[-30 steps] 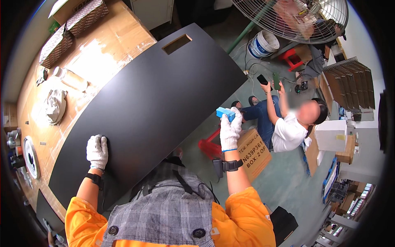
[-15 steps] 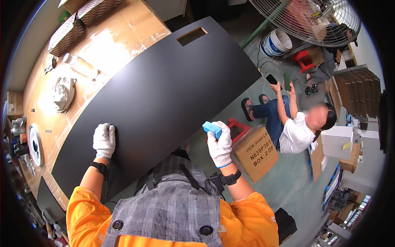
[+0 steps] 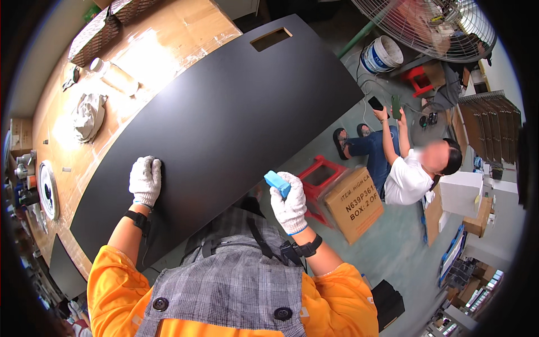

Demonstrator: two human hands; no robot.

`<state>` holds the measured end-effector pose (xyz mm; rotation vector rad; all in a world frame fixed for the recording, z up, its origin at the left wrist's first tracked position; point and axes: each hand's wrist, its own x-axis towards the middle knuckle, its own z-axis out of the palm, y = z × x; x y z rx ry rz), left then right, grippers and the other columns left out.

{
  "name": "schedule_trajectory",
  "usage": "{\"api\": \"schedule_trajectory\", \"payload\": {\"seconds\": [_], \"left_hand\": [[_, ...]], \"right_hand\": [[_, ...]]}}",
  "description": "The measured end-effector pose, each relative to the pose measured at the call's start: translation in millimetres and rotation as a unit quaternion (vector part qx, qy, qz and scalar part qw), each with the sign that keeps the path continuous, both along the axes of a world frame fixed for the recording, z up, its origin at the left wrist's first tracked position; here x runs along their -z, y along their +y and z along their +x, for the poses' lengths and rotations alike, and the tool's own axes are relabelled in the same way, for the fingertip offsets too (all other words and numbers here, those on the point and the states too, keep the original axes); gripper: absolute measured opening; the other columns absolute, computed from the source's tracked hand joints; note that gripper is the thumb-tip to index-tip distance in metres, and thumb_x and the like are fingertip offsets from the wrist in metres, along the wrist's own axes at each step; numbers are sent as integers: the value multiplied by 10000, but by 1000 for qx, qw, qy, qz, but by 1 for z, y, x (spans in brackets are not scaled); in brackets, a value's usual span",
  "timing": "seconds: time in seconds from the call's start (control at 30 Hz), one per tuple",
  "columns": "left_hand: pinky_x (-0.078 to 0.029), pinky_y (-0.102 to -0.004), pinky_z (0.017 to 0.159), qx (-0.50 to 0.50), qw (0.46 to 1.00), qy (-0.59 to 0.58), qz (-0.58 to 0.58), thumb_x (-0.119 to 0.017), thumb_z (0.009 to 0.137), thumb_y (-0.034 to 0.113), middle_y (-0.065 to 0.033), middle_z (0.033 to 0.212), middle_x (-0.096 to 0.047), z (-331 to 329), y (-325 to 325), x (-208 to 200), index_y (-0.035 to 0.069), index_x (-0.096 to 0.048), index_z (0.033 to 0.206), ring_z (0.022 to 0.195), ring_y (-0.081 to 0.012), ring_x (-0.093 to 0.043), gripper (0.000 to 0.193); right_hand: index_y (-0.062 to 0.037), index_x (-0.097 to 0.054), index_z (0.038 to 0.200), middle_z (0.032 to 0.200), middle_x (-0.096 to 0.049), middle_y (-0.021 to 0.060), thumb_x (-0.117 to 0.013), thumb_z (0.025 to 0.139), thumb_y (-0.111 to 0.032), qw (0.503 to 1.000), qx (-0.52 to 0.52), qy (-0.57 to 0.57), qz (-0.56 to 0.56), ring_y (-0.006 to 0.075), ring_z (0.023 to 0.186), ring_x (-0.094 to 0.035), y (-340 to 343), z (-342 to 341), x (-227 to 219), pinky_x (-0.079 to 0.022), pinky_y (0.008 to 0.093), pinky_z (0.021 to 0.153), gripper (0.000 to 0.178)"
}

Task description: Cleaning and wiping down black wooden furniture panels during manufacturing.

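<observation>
A large dark grey panel (image 3: 224, 112) with a rectangular cut-out lies slanted across the worktable (image 3: 185, 33) and juts past its edge toward me. My left hand (image 3: 145, 181), in a white knitted glove, rests on the panel's near left part with its fingers laid on the surface; it holds nothing that I can see. In my right hand (image 3: 289, 203), gloved the same way, a small light-blue block (image 3: 277, 184) is pinched between thumb and fingers. That block is at the panel's near edge; whether it touches the panel I cannot tell.
A crumpled cloth (image 3: 88, 118) and a bottle (image 3: 115, 77) lie on the table. Right of me stand a red stool (image 3: 321, 171) and a cardboard box (image 3: 355, 205). Beyond them a person (image 3: 410, 174) sits holding phones. A bucket (image 3: 382, 55) and a large fan (image 3: 432, 28) are farther off.
My right hand has moved left with the blue block, closer to the panel's near edge. My left hand stays on the panel. The view has shifted slightly.
</observation>
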<state>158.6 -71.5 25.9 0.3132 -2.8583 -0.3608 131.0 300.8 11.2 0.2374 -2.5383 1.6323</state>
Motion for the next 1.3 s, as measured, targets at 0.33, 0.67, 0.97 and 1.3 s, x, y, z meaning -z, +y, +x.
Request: {"api": "schedule_trajectory", "payload": {"seconds": [0.33,0.67,0.97,1.3], "left_hand": [[-461,-424,735,21,999,10,36,-583,893,226,-131,853,-592,2,-4,-1,57,-592,911,813,-334,-574,171],[-470,-420,774,51,994,8,93,-572,898,243,-132,899,-618,4,-8,-5,46,-618,929,858,-330,-586,205],[-469,-423,779,48,994,-18,99,-563,899,266,-138,922,-619,6,-12,-7,54,-616,949,871,-331,-581,224],[-472,-412,826,64,985,-5,163,-560,897,247,-154,973,-629,50,-18,-13,38,-622,977,928,-343,-591,232]], "right_hand": [[-19,-515,1123,1049,-605,125,-673,797,-72,992,126,2,14,242,926,-620,-37,28,-1,-503,348,850,366],[-9,-461,1207,1132,-571,144,-654,823,-75,978,207,-23,13,261,1020,-583,-64,50,4,-468,368,910,435],[-36,-508,1154,1076,-597,132,-653,795,-73,991,115,-26,64,270,989,-603,-104,110,-12,-479,360,887,389],[-41,-505,1140,1036,-597,144,-660,771,-60,996,60,-38,45,300,944,-612,-121,140,-9,-492,380,851,401]]}}
